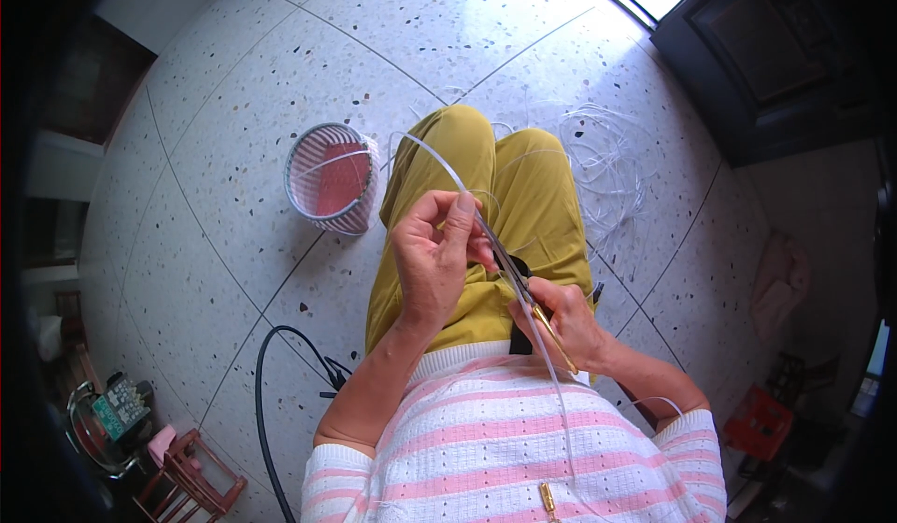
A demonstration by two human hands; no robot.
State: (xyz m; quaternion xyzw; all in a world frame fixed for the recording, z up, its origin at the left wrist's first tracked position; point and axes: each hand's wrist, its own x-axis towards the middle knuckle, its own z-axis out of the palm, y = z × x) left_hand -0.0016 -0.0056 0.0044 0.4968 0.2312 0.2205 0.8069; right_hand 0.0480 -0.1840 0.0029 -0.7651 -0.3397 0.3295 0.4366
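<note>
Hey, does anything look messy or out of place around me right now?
Yes, a loose tangle of thin white strands sprawls across the speckled floor, right of your knees. It looks untidy, with no clear coil.

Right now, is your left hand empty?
No, the left hand pinches a thin, flat white strip between thumb and fingers, above the yellow-green trousers.
</note>
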